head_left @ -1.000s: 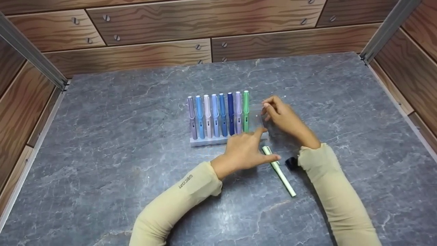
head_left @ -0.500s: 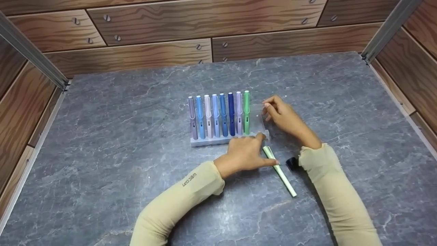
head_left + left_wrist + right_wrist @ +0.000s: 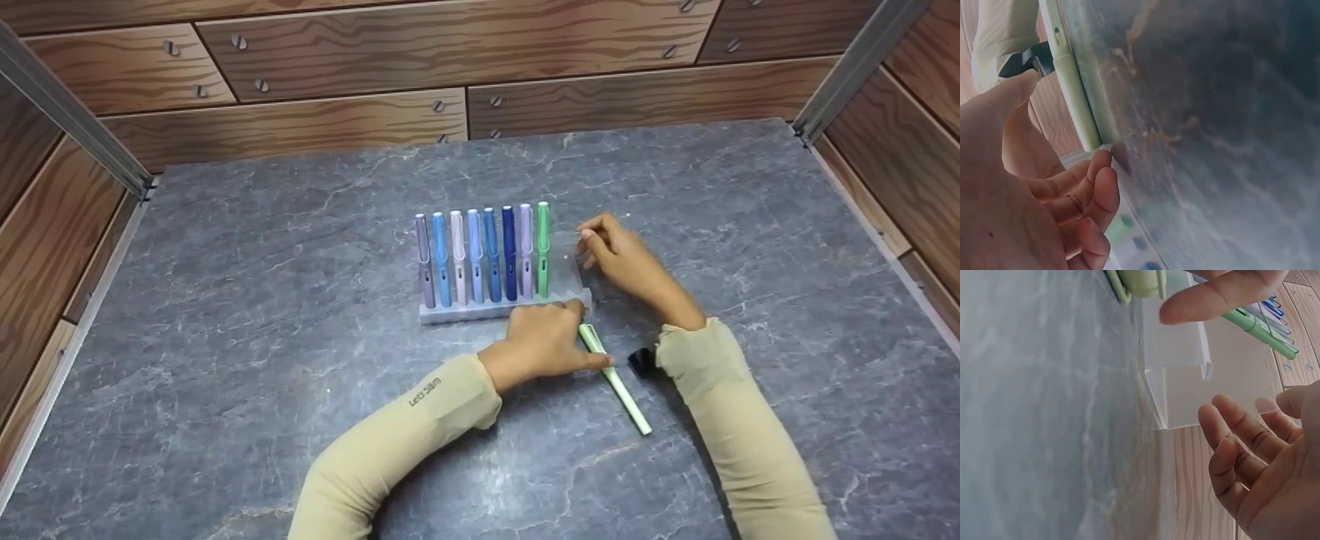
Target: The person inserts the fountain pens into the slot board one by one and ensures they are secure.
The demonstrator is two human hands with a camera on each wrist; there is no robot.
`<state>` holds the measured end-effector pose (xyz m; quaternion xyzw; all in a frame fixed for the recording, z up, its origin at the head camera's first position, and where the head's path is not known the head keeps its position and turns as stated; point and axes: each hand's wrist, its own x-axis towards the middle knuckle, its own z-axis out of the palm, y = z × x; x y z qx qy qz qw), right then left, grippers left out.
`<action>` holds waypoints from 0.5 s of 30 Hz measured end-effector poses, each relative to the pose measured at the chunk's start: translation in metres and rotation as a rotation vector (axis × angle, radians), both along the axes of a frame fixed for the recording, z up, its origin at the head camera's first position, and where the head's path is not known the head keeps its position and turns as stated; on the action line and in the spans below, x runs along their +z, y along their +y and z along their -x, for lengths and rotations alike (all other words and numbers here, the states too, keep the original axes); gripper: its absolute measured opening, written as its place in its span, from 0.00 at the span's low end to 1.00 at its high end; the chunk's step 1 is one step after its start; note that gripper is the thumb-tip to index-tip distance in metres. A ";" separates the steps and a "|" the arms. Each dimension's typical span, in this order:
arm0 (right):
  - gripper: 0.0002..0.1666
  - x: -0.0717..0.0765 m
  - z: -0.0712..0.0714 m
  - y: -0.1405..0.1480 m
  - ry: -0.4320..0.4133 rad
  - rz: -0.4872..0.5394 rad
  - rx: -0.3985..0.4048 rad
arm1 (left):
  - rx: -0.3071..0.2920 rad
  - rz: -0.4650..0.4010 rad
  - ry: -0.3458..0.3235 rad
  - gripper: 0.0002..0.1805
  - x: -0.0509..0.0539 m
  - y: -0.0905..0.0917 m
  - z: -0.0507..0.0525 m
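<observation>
A clear pen stand [image 3: 480,312] holds a row of several capped pens, from a grey-purple pen [image 3: 424,262] at the left to a green pen [image 3: 543,251] at the right. In front of its right end, a pale green pen [image 3: 628,401] lies on the table, cap end toward the stand. My left hand [image 3: 541,341] hovers over that pen's cap, thumb on one side and bent fingers near the cap's end; the left wrist view shows no firm grip. My right hand [image 3: 619,251] pinches the stand's back panel [image 3: 1241,382] at its right corner between thumb and a finger; its other fingers curl loosely.
A grey marbled table [image 3: 262,300] surrounds the stand. Wood-patterned walls [image 3: 337,60] border it at the back and sides, with metal posts at the corners. A small black device [image 3: 641,362] sits at my right sleeve's cuff.
My left hand has shifted slightly right and toward the near side, its index finger bending down to the pale green pen's cap end. My right hand and the pens stay in place.
</observation>
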<state>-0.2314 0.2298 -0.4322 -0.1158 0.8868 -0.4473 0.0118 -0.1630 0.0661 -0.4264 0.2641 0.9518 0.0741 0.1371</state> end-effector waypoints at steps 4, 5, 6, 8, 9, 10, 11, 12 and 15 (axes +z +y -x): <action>0.18 -0.002 0.002 0.001 0.010 -0.001 0.000 | -0.005 0.022 0.011 0.40 -0.001 0.002 0.000; 0.18 -0.002 0.002 0.001 0.011 -0.002 -0.001 | -0.008 0.028 0.016 0.40 -0.001 0.002 -0.001; 0.18 -0.002 0.002 0.001 0.011 -0.006 -0.001 | -0.011 0.035 0.021 0.40 -0.001 0.003 -0.001; 0.18 -0.001 0.001 0.001 0.011 -0.005 0.001 | -0.018 0.044 0.036 0.41 -0.002 0.003 -0.001; 0.19 -0.001 0.001 0.001 0.007 -0.003 0.002 | -0.021 0.047 0.043 0.41 -0.003 0.004 -0.002; 0.19 -0.002 0.001 0.001 0.004 -0.003 0.002 | -0.023 0.050 0.049 0.42 -0.004 0.005 -0.002; 0.19 -0.002 0.001 0.001 0.002 -0.003 0.003 | -0.024 0.051 0.053 0.42 -0.004 0.005 -0.002; 0.19 -0.002 0.001 0.001 -0.002 -0.004 0.002 | -0.025 0.053 0.059 0.43 -0.005 0.006 -0.002; 0.19 -0.003 0.002 0.001 -0.014 -0.003 -0.003 | -0.025 0.069 0.071 0.44 -0.006 0.008 -0.002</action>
